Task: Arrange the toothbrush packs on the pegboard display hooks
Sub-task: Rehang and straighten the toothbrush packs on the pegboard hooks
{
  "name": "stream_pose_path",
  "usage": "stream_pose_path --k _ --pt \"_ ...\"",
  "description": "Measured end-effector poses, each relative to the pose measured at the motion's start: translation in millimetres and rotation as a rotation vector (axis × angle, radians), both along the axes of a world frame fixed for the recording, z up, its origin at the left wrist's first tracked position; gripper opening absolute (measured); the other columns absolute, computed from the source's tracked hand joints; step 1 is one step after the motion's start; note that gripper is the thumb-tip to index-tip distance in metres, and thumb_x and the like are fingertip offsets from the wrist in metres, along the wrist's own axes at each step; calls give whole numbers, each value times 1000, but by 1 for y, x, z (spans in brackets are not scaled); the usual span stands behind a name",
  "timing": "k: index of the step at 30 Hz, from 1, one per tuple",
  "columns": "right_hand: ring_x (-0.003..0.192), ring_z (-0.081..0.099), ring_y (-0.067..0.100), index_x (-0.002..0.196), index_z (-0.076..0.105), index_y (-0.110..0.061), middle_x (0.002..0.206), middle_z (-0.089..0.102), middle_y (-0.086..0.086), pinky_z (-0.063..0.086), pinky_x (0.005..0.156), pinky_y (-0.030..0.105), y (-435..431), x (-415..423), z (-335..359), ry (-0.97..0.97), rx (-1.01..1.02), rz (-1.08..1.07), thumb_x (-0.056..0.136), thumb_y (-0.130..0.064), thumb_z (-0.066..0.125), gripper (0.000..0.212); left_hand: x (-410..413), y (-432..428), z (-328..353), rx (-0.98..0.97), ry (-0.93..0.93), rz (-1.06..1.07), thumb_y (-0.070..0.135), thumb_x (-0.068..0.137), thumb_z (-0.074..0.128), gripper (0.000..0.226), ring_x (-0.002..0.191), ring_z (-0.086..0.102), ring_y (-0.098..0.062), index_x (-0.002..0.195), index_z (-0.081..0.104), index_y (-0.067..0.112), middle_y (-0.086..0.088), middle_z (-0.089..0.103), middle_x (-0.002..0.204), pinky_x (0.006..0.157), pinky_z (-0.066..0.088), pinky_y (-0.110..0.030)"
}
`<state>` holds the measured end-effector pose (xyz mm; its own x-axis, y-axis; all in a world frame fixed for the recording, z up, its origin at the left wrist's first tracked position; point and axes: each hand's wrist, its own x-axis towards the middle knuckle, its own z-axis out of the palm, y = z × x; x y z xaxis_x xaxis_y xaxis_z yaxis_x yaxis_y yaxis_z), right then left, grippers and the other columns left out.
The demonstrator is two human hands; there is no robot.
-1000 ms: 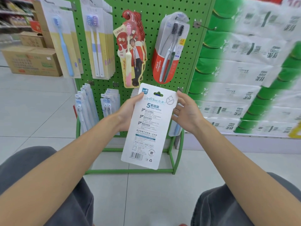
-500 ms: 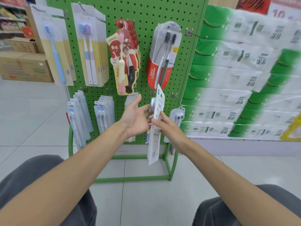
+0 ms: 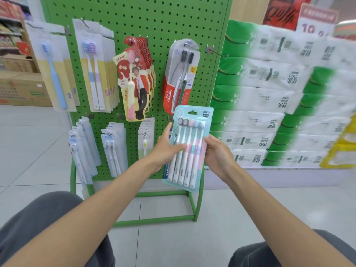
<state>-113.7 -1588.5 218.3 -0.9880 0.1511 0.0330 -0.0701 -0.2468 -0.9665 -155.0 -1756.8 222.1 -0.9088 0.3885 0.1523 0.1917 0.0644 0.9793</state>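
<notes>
Far left: cardboard boxes (image 3: 19,87) on the floor. On the green pegboard (image 3: 154,22), upper row first: a card with one blue toothbrush (image 3: 55,74), then a thick bunch of twin-brush packs (image 3: 94,70), red cut-out packs (image 3: 134,79), a Colgate two-brush pack (image 3: 179,78). Lower row: three bunches of pale packs (image 3: 113,151) hanging from hooks. Right of those, before the board's lower right part and just under the Colgate pack: the teal five-brush pack (image 3: 189,147), face toward the camera, top leaning slightly right, held between both hands; on a hook or not, impossible to tell. Left hand (image 3: 167,149) holding its left edge, fingers laid across the front, thumb up along the side. Right hand (image 3: 217,155) gripping the right edge, fingers curled round it. Higher, at the board's right edge, a metal hook (image 3: 217,53) jutting out. Beyond, blurred: stacked green-and-white tissue packs (image 3: 279,93)
</notes>
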Motion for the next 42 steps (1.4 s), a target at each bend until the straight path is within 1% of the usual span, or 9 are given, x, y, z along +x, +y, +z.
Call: stream_pose_path --k 6,9,11,16,21,26,32,36,42 --pt "87 66 23 103 66 -8 97 71 11 55 77 37 19 -4 25 92 23 -218 102 -12 44 23 -1 26 1 -74 25 9 22 98 59 79 138 39 -12 156 8 39 9 29 159 108 44 -41" --pt "86 65 12 102 60 -17 96 67 -1 51 66 24 25 -7 41 178 119 -344 101 -20 48 13 -3 47 12 -17 113 5 17 99 56 73 118 55 4 155 14 38 13 42 149 95 53 -27" --pt "91 65 5 114 58 -19 105 66 -4 51 73 20 30 -12 55 271 251 -407 100 -18 47 18 -4 62 26 4 172 32 14 101 52 69 106 50 22 155 14 35 24 40 140 92 48 -13" --pt "110 63 19 141 37 -29 128 59 7 53 93 40 50 -40 91 389 341 -555 97 -29 51 46 -21 97 71 11 252 166 16 102 50 71 145 24 -10 157 7 31 10 20 161 118 25 -34" --pt "109 62 18 139 40 -28 127 59 3 53 94 43 65 -77 131 387 367 -578 96 -29 50 44 -57 119 102 -1 322 261 17 101 50 69 102 49 8 156 13 34 4 37 153 71 40 -4" --pt "102 60 10 134 40 -28 122 58 -1 47 84 29 74 -102 141 387 352 -529 99 -21 46 36 -70 128 109 -19 298 296 16 101 51 70 140 35 -17 157 11 29 0 32 157 99 27 -21" --pt "111 60 18 137 40 -29 127 58 3 51 95 41 79 -112 125 385 335 -537 97 -23 47 40 -74 127 99 -45 326 300 17 102 50 69 121 37 1 157 11 29 2 38 151 100 32 -19" --pt "118 57 18 140 40 -29 132 56 2 48 101 45 78 -115 115 353 377 -532 95 -33 47 46 -76 128 87 -44 296 311 19 101 51 70 142 32 -12 157 10 28 3 32 156 110 26 -26" --pt "120 56 18 146 36 -25 135 54 4 47 103 45 79 -124 119 305 418 -532 96 -29 44 51 -100 135 83 -79 246 257 23 99 50 67 126 52 -17 154 15 39 2 49 143 105 45 -45"
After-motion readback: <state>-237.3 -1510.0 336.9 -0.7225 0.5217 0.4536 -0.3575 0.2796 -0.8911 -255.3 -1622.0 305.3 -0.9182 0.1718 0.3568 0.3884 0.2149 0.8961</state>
